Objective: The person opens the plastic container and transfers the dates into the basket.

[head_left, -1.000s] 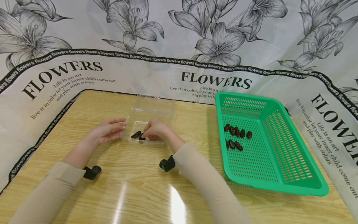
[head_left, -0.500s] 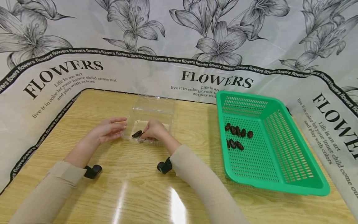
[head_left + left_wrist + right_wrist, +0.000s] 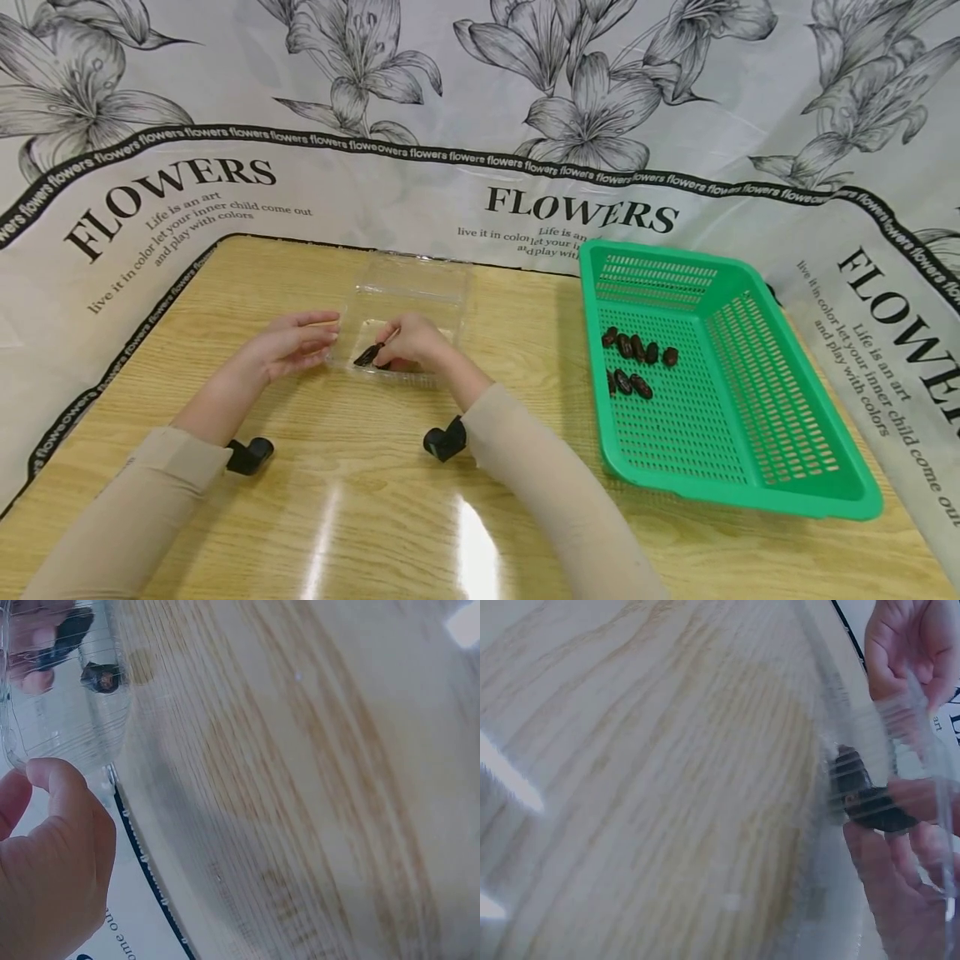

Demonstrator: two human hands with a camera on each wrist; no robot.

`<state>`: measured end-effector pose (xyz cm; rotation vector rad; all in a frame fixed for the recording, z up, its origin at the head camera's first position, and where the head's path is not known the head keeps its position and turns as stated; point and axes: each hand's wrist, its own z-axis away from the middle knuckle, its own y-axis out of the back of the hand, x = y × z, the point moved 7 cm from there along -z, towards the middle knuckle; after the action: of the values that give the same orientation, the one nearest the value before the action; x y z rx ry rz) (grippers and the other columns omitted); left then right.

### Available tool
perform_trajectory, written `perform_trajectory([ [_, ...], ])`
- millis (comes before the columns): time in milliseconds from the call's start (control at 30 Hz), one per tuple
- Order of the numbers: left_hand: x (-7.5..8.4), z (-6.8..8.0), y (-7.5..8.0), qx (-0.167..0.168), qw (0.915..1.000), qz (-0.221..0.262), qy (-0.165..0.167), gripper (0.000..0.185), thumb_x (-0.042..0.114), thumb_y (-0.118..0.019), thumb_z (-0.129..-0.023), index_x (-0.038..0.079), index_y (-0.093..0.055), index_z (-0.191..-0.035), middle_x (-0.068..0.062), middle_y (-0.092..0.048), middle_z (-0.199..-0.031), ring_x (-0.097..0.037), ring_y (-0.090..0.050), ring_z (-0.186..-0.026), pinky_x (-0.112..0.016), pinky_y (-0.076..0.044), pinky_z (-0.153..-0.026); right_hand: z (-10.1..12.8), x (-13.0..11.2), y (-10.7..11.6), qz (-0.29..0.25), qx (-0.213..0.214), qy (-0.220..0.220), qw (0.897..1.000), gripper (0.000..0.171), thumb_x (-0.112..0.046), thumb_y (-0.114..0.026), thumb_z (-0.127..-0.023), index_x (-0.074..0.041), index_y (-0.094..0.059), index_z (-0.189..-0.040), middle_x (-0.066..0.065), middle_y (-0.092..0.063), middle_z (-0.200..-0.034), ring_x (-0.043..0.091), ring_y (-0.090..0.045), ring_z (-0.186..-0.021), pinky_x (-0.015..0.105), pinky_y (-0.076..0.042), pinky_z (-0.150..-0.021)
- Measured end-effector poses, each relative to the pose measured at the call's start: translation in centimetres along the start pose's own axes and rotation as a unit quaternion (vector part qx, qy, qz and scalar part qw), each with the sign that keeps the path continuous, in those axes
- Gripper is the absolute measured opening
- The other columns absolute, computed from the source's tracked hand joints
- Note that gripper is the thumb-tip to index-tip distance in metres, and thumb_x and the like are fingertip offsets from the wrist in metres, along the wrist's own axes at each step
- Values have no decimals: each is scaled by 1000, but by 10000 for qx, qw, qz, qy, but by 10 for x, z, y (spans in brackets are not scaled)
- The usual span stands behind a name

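So the right hand is down inside the clear plastic clamshell box in the middle of the frame, and its grip is pinched on a dark date. The right wrist view backs that up: fingertips are closed on the dark fruit seen through the ribbed plastic wall. The date sits right at the fingertips, on the frame-left side of the hand, with its long axis running diagonally from lower left to upper right in the head view. There might be a second date tucked under the fingers, can't tell for sure.

The left hand is just frame-left of the box, fingers straight-ish and resting against its side wall, not wrapped around anything. The right hand is clearly the one on the fruit.

Over at frame right there's a green perforated basket, well apart from the box, with a cluster of dates lying in its near-left part. Everything sits on a light wood-grain bench, shiny with glare streaks, and a white floral "FLOWERS" sheet wraps around the back and sides.
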<state>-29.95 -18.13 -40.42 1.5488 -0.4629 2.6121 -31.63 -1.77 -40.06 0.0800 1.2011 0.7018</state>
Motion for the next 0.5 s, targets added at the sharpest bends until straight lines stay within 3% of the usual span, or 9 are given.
perform_trajectory([
  [167, -1, 0, 1, -26, 10000, -36, -7, 60, 1, -54, -92, -2, -25, -144, 4, -62, -93, -4, -61, -78, -16, -51, -65, 4, -6, 9, -802, -299, 29, 9963, 25, 9, -69, -76, 4, -60, -99, 7, -56, -79, 14, -56, -56, 26, -53, -57],
  [367, -1, 0, 2, -33, 10000, -25, 11, 56, 1, -54, -92, -1, -29, -142, 4, -62, -94, -4, -61, -78, -15, -51, -65, 14, -15, 28, -1100, -318, -113, 9934, 30, 6, -69, -79, 2, -61, -107, 8, -58, -85, 13, -59, -60, 39, -53, -81],
  [500, 0, 1, 0, -83, 10000, 24, -16, 58, 1, -55, -92, -1, -28, -143, 4, -62, -94, -4, -61, -78, -16, -51, -64, 20, -25, 40, -1295, -318, -103, 9910, 32, 6, -68, -79, 3, -60, -110, 8, -59, -86, 13, -59, -60, 35, -54, -79],
])
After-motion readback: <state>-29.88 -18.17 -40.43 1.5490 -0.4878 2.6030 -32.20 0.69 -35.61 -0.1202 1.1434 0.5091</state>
